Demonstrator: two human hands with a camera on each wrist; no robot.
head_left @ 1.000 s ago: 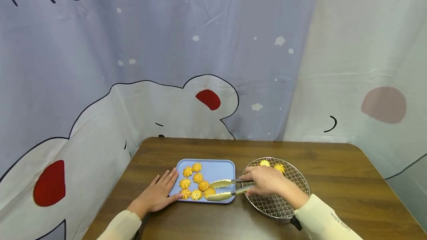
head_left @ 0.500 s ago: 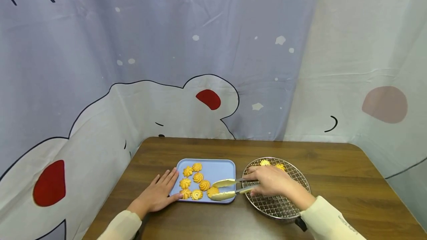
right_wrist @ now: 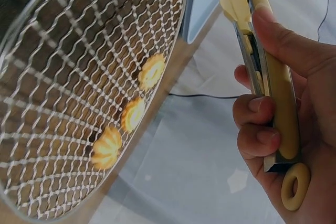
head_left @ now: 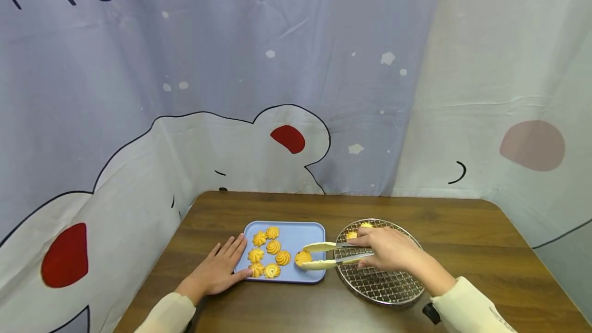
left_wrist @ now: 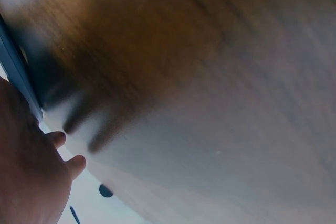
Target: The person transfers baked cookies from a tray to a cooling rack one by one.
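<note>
My right hand [head_left: 393, 252] grips a pair of tongs [head_left: 320, 265] with cream tips and metal arms. In the right wrist view its fingers and thumb wrap the tongs' handle [right_wrist: 282, 103]. Between the tips is a golden piped cookie [head_left: 302, 258], at the right part of a light blue tray [head_left: 302, 230]. Several other swirled cookies [head_left: 273, 246] lie on the tray's left half. My left hand [head_left: 216, 270] rests with spread fingers at the tray's left edge, the thumb over its front corner. In the left wrist view only part of this hand [left_wrist: 31, 161] shows.
Right of the tray stands a round wire rack [head_left: 376, 288], partly under my right hand. Three cookies, one of them ridged [right_wrist: 107, 148], sit near the rack's rim. Both stand on a brown wooden table [head_left: 287, 304]. A printed curtain [head_left: 361, 91] hangs behind the table.
My right hand and the tongs have moved right, bringing the cookie away from the others, across the tray. My left hand has stayed in place.
</note>
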